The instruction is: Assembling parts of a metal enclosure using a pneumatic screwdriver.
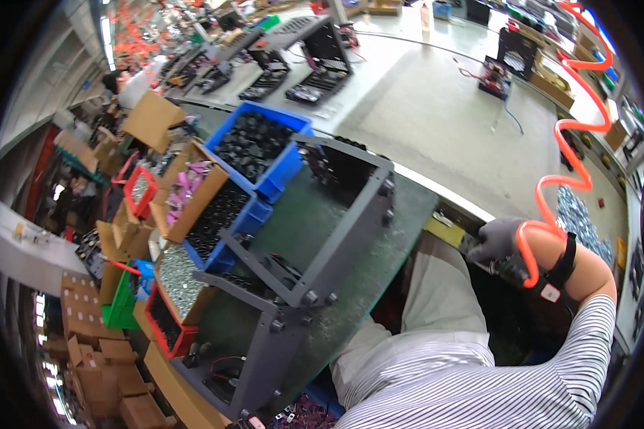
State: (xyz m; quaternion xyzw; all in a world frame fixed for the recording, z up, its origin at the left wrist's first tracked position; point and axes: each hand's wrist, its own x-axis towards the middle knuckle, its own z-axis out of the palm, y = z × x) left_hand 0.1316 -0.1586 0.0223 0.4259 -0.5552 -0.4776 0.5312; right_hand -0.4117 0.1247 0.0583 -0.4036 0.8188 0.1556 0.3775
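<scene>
The right hand (497,242), in a gray glove, has its fingers half curled beside a curly orange hose (583,127); I can't tell what it holds. The left hand is out of view. A dark-gray frame (347,229) stands on the scratched green tabletop (358,286). Next to it, a blue plastic bin (283,171) holds black bits (254,143), and a brown cardboard box (206,191) holds pink pieces (186,191).

The gray-gloved right hand (497,239) is beside a coiled orange hose (526,252); gray frames (347,232) stand on a green-topped bench (358,314) near blue bins (286,170).
</scene>
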